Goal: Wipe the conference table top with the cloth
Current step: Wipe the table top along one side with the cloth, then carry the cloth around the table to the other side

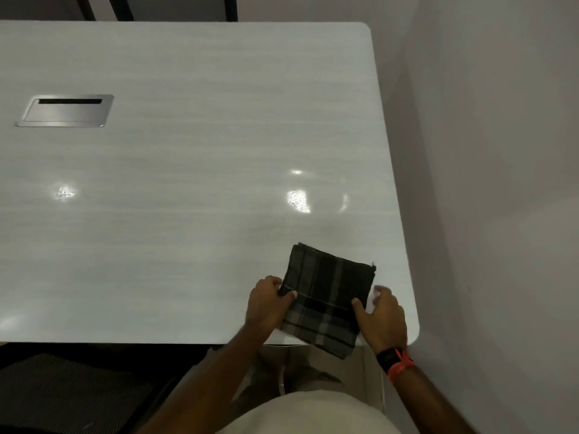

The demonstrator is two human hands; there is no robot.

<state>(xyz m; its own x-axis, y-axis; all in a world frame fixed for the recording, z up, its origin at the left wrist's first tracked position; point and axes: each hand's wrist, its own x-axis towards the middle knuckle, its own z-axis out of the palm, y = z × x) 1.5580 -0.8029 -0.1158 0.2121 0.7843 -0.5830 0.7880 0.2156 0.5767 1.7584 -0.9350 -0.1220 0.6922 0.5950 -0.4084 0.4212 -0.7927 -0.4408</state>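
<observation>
A folded dark plaid cloth (326, 296) lies near the front right corner of the pale, glossy conference table (188, 183), its near edge hanging slightly past the table's front edge. My left hand (268, 303) pinches the cloth's left edge, thumb on top. My right hand (380, 317) sits at the cloth's right edge; its thumb presses on the cloth and its fingers are spread loosely and blurred beside it.
A metal cable hatch (65, 111) is set into the table at the far left. A grey wall (501, 183) runs close along the table's right side. A dark mesh chair (62, 386) stands at the front left, below the table edge.
</observation>
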